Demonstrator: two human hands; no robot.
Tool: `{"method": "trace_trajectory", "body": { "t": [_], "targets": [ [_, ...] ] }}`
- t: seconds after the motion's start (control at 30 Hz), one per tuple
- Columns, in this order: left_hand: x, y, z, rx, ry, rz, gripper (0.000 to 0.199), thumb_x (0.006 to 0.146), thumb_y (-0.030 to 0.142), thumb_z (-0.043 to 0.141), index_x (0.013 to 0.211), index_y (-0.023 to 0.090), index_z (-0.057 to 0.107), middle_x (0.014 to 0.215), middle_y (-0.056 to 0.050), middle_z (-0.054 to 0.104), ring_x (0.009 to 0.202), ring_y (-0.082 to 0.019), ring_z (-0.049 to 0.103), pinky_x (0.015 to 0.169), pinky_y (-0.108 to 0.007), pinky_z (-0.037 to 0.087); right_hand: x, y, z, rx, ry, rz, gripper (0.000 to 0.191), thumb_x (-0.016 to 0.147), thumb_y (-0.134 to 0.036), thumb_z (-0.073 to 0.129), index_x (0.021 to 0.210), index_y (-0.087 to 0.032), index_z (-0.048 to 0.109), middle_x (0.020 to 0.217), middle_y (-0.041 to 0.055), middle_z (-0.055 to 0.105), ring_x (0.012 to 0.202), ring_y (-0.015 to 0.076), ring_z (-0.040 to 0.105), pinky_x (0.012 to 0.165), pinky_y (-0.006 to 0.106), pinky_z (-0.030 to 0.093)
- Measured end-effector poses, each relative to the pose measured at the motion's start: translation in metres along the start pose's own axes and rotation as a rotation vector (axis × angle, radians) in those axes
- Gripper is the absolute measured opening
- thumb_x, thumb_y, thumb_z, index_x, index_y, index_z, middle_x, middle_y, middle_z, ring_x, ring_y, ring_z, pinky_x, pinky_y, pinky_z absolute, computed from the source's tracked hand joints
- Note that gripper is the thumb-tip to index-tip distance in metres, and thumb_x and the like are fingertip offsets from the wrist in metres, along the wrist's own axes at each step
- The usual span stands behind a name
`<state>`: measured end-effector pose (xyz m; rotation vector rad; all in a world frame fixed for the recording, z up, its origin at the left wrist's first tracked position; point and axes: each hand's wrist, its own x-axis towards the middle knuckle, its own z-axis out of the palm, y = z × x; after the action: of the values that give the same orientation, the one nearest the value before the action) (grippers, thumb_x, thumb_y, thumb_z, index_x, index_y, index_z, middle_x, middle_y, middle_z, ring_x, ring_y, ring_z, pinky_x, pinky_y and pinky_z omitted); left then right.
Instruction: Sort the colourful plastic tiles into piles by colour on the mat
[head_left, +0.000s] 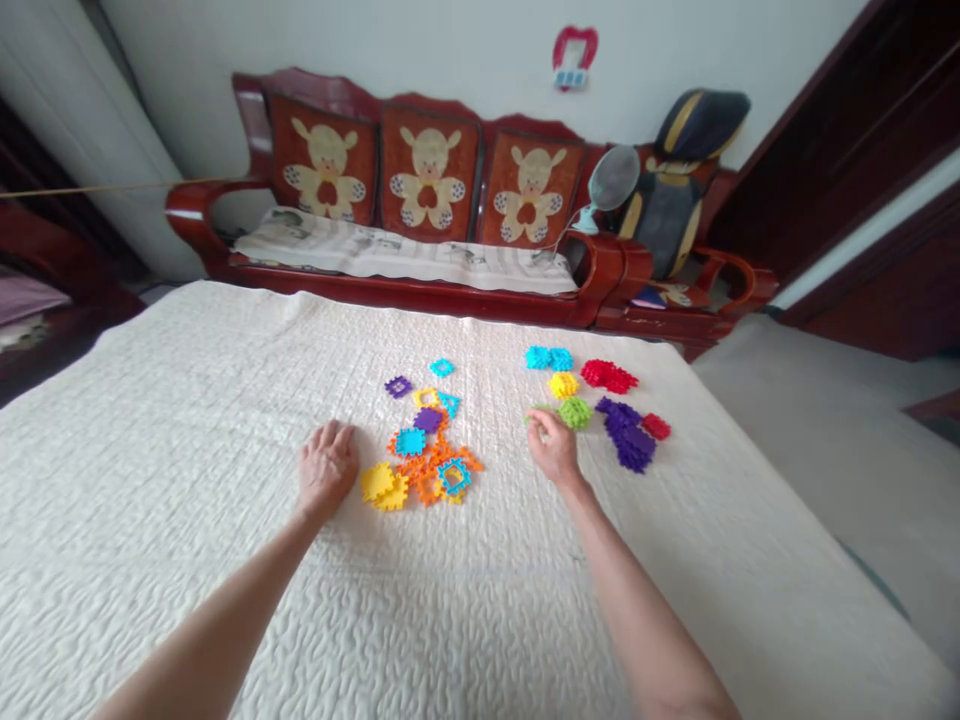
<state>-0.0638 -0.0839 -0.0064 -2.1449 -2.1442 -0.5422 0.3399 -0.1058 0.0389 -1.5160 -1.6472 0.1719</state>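
Observation:
My left hand (pixel 328 467) rests on the white quilted cover, left of a mixed heap of orange pieces (pixel 427 466), yellow squares (pixel 385 486), blue pieces (pixel 410 442) and a purple square (pixel 428 419). It holds nothing that shows. My right hand (pixel 553 446) has its fingers pinched on a thin green piece (pixel 531 415), just left of a green stack (pixel 575 413). Around that stack lie a yellow stack (pixel 564 385), blue stacks (pixel 549 358), red stacks (pixel 609 376) and a purple pile (pixel 628 436).
The white quilted cover (pixel 187 400) spreads under everything. Behind it stands a red wooden sofa (pixel 405 290) with bear-patterned cushions (pixel 430 175). A small fan (pixel 614 178) and a dark massage seat (pixel 666 215) are at the back right.

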Motion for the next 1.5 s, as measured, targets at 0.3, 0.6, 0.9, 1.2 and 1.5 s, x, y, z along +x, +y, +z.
{"method": "trace_trajectory", "body": {
  "t": [0.3, 0.6, 0.9, 1.2, 1.5],
  "targets": [
    [-0.001, 0.003, -0.003, -0.035, -0.021, -0.002, 0.040, 0.096, 0.028, 0.037, 0.125, 0.021, 0.064, 0.141, -0.012, 0.054, 0.131, -0.029, 0.044, 0.105, -0.046, 0.040, 0.008, -0.049, 0.115, 0.045, -0.308, -0.038, 0.030, 0.082, -0.013, 0.054, 0.106, -0.021, 0.070, 0.108, 0.0076, 0.068, 0.100, 0.0202, 0.065, 0.094, 0.034, 0.052],
    [0.000, 0.001, 0.002, -0.007, 0.007, -0.002, 0.041, 0.097, 0.027, 0.035, 0.125, 0.021, 0.063, 0.144, -0.013, 0.053, 0.133, -0.029, 0.044, 0.104, -0.046, 0.041, 0.093, -0.073, 0.161, -0.198, -0.432, 0.079, 0.024, 0.087, -0.020, 0.059, 0.106, -0.020, 0.073, 0.113, 0.0102, 0.068, 0.109, 0.0220, 0.063, 0.100, 0.034, 0.048],
    [-0.002, 0.000, -0.002, 0.022, 0.004, 0.035, 0.039, 0.098, 0.029, 0.033, 0.126, 0.022, 0.060, 0.142, -0.011, 0.053, 0.131, -0.028, 0.046, 0.099, -0.044, 0.043, 0.115, -0.077, 0.173, -0.302, -0.529, 0.195, 0.012, 0.079, -0.022, 0.066, 0.086, -0.023, 0.076, 0.097, 0.0057, 0.073, 0.097, 0.0229, 0.067, 0.087, 0.032, 0.051],
    [-0.001, -0.007, 0.004, 0.060, -0.003, 0.063, 0.039, 0.098, 0.031, 0.035, 0.128, 0.021, 0.058, 0.141, -0.011, 0.053, 0.128, -0.028, 0.047, 0.096, -0.044, 0.044, 0.128, -0.045, 0.124, -0.054, -0.245, 0.303, 0.017, 0.084, -0.028, 0.063, 0.093, -0.021, 0.075, 0.099, 0.0016, 0.077, 0.092, 0.0165, 0.070, 0.081, 0.022, 0.048],
    [0.001, -0.013, 0.008, 0.037, 0.000, 0.080, 0.035, 0.096, 0.031, 0.036, 0.125, 0.026, 0.056, 0.133, -0.007, 0.059, 0.124, -0.027, 0.050, 0.092, -0.043, 0.042, 0.161, 0.047, -0.024, -0.433, -0.164, 0.646, 0.017, 0.080, -0.027, 0.065, 0.081, -0.016, 0.078, 0.084, 0.0085, 0.077, 0.085, 0.0228, 0.071, 0.070, 0.025, 0.048]
  ]
}}
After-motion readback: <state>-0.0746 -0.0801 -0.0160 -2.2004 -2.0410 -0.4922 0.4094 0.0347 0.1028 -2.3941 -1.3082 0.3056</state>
